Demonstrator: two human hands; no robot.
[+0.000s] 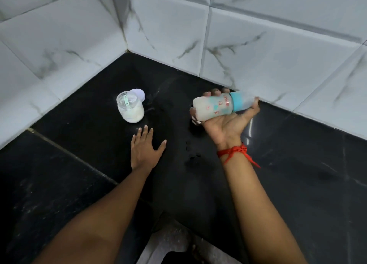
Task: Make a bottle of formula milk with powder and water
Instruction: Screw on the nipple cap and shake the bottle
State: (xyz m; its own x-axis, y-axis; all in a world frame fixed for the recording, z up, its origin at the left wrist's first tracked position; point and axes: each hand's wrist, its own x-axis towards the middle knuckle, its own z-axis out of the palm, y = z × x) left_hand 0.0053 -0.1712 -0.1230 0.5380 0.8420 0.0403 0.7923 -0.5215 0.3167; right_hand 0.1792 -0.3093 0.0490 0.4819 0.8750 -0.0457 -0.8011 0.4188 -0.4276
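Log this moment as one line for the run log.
right hand: grips baby bottle, sideways, milky | left hand: open over countertop | powder jar: lid open, scoop inside

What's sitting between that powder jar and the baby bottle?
Nothing: in the head view only bare black counter separates the jar from the bottle in the right hand.
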